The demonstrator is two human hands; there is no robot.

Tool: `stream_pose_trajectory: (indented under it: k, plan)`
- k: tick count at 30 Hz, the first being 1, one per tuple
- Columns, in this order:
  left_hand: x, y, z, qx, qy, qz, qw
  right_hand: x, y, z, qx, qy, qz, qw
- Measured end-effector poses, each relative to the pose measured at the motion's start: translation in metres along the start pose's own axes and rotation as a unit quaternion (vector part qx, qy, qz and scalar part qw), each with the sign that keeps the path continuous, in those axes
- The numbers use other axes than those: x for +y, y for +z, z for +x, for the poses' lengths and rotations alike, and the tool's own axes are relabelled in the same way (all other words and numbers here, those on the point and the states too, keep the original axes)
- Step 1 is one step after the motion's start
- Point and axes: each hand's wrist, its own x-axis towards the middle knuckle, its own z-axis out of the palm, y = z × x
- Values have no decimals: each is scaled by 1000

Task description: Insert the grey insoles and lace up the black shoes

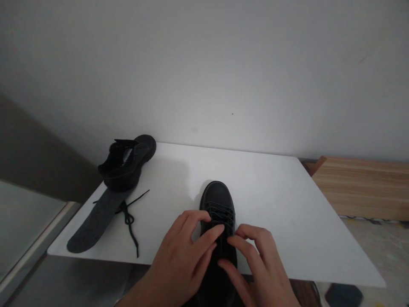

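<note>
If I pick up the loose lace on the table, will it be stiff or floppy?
The lace is probably floppy, since it curls into a loop. It looks thin, so it should feel light. It seems to show on both sides of the insole, so it might catch there.

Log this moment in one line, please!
left hand: at near shoe | right hand: at near shoe | other shoe, insole, loose lace: on table, left

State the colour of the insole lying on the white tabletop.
Dark grey; the insole shows best in the head view.
</note>
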Motion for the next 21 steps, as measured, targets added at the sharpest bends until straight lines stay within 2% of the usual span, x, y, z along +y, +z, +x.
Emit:
stream_pose_trajectory:
  k: [5,8,12,21]
  plan:
    - [-2,0,5,-15,2,3,1000,-2,7,12,-22,-16,-5,1000]
    - [-2,0,2,-25,0,-9,1000,1,5,14,-17,-39,41,998]
    - [-3,3,0,-27,-9,-5,1000,4,-2,10,0,-22,126,992]
    - [-4,4,3,13,-1,-20,1000,5,-14,3,11,-30,188,982]
